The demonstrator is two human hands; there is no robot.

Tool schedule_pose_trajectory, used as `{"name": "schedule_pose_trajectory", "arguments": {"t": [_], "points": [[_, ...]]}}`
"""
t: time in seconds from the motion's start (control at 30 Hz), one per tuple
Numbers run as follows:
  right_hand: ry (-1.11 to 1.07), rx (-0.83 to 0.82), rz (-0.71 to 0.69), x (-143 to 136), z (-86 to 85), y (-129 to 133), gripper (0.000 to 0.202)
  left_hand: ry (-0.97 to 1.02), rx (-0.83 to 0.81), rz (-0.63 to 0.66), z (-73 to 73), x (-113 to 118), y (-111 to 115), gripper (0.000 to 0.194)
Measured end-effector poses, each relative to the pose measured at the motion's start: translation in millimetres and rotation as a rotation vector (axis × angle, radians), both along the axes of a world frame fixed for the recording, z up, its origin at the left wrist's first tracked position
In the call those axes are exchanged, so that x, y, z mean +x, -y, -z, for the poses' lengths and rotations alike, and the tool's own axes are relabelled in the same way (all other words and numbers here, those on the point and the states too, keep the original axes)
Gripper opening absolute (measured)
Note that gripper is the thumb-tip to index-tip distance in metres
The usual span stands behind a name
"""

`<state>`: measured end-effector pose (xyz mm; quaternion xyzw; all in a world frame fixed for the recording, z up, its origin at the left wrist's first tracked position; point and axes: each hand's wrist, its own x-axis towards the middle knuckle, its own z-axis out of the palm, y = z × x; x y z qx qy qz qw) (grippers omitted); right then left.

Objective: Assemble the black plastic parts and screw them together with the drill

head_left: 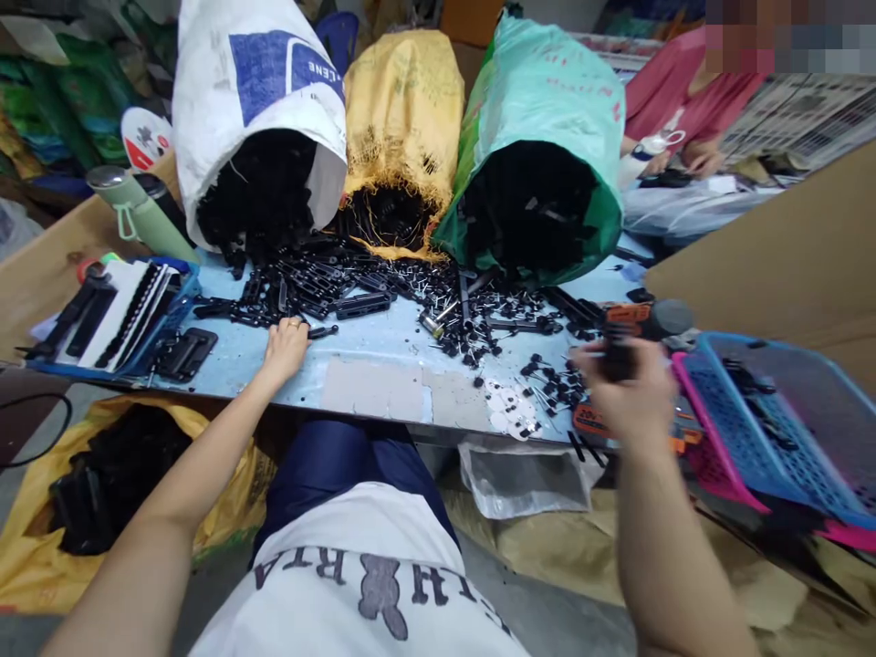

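My left hand [286,347] is closed over the end of a small, narrow black plastic part [323,332] low on the blue tabletop. Beside it lies a heap of long black plastic pieces [307,283]. My right hand [636,388], smeared by motion, is wrapped around the black handle of an orange and black cordless drill [620,316]. The drill's grey front end points right, and its battery base shows below my hand. Loose screws with black heads [547,379] lie left of the drill. A metal bit or driver piece [432,324] rests among more screws.
White [205,91], yellow [403,91] and green [547,100] sacks spill black parts at the back. Blue baskets [766,365] [182,310] flank the work area. A green bottle [140,210] stands left; cardboard [773,246] stands right. Another person's hands [702,157] are beyond.
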<state>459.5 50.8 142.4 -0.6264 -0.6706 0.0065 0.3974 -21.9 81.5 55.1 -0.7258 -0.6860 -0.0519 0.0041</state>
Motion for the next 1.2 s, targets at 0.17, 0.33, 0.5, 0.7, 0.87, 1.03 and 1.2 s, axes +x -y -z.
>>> {"name": "schedule_pose_trajectory", "arguments": {"t": [0.17, 0.33, 0.5, 0.7, 0.87, 1.03, 1.2], "points": [[-0.142, -0.325, -0.649, -167.5, 32.9, -19.9, 0.043, 0.427, -0.151, 0.289, -17.9, 24.7, 24.5, 0.025], [-0.339, -0.652, -1.06, -209.8, 44.4, -17.7, 0.034, 0.875, -0.2, 0.433, -36.7, 46.7, 57.7, 0.023], [-0.64, -0.876, -1.084, -202.3, 49.2, -1.1, 0.038, 1.405, -0.437, 0.284, -29.3, 55.7, 60.9, 0.035], [-0.451, -0.479, -0.697, -210.0, 75.9, 9.0, 0.028, 1.701, -0.183, -0.161, -9.8, 93.7, 49.4, 0.057], [-0.28, -0.418, -0.745, -215.9, 82.6, 11.4, 0.044, 1.748, -0.019, -0.259, 0.0, 120.6, 42.7, 0.041], [-0.641, -0.745, -0.552, -204.9, 76.3, -7.2, 0.056, 1.629, -0.171, -0.148, -3.0, 124.8, 48.2, 0.048], [-0.801, -0.773, -0.743, -196.0, 81.5, -16.6, 0.061, 1.338, -0.147, -0.028, -12.1, 122.2, 54.5, 0.046]]}}
